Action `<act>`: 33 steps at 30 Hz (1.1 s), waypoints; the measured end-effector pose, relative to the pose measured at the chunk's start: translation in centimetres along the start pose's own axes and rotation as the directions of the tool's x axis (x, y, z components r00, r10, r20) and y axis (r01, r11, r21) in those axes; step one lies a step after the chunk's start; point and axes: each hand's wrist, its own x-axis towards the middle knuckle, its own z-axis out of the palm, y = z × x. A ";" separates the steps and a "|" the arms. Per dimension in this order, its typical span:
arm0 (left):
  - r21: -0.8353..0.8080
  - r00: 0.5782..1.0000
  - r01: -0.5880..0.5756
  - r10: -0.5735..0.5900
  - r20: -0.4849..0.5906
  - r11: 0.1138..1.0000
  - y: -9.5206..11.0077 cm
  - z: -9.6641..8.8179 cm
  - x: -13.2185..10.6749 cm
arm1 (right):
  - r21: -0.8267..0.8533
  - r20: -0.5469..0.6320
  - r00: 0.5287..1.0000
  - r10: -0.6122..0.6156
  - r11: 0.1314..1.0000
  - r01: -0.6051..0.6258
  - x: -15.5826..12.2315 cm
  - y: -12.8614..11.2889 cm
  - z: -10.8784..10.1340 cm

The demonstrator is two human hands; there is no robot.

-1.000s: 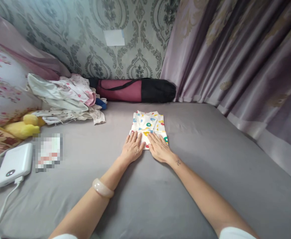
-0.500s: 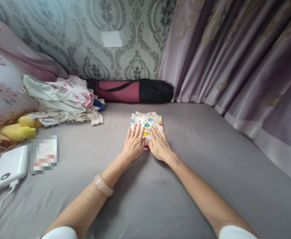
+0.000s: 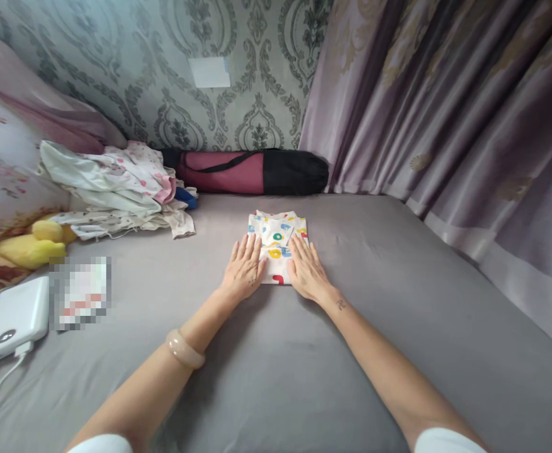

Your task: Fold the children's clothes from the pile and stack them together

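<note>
A small folded shirt [image 3: 276, 250], white with colourful printed shapes, lies flat on the grey bedsheet [image 3: 276, 352] with its collar toward the wall. My left hand [image 3: 243, 267] rests palm down along the shirt's left edge, fingers stretched out and pointing away from me. On the other side, my right hand [image 3: 308, 267] lies flat over the shirt's right edge, its fingers also extended. Neither hand grips the fabric. Parts of both side edges are hidden beneath my hands. A pale bangle [image 3: 185, 350] circles my left forearm.
A heap of clothes [image 3: 124, 182] lies at the back left beside a yellow plush toy [image 3: 30, 248]. Along the wall rests a maroon and black bag [image 3: 257, 172]. A white power bank [image 3: 15, 319] with a cable sits at the left. Curtains [image 3: 427, 113] hang on the right.
My hands have moved apart across the shirt, the left one outward to its left edge and the right one slightly rightward. More of the shirt's printed middle now shows between them.
</note>
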 end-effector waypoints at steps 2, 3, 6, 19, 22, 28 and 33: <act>-0.020 0.998 0.004 -0.002 0.069 1.000 -0.7 0.2 -0.2 | -0.021 0.017 1.000 0.007 1.000 -0.007 -0.3 0.5 0.3; -0.035 0.992 0.010 -0.005 0.130 0.999 -1.0 0.4 -0.2 | -0.025 0.051 0.999 0.012 1.000 -0.011 -0.5 0.8 0.6; -0.074 0.966 0.027 -0.007 0.257 0.997 -1.6 0.9 -0.1 | -0.020 0.133 0.991 0.031 0.999 -0.029 -0.6 1.4 1.3; -0.240 0.943 -0.301 0.325 0.066 0.923 -4.4 -2.4 -2.9 | 0.167 0.112 0.977 -0.184 0.972 0.164 -3.9 2.6 -2.1; -0.270 0.936 -0.319 0.346 0.062 0.909 -4.7 -2.9 -3.2 | 0.148 0.078 0.973 -0.217 0.968 0.204 -4.7 2.9 -2.2; -0.201 0.910 -0.366 0.395 0.128 0.909 -3.9 -3.5 -3.2 | 0.071 0.054 0.968 -0.244 0.968 0.240 -4.6 3.4 -1.5; -0.098 0.939 -0.276 0.290 0.183 0.956 -3.2 -3.8 -2.9 | 0.039 0.055 0.960 -0.274 0.962 0.272 -4.4 3.3 -1.5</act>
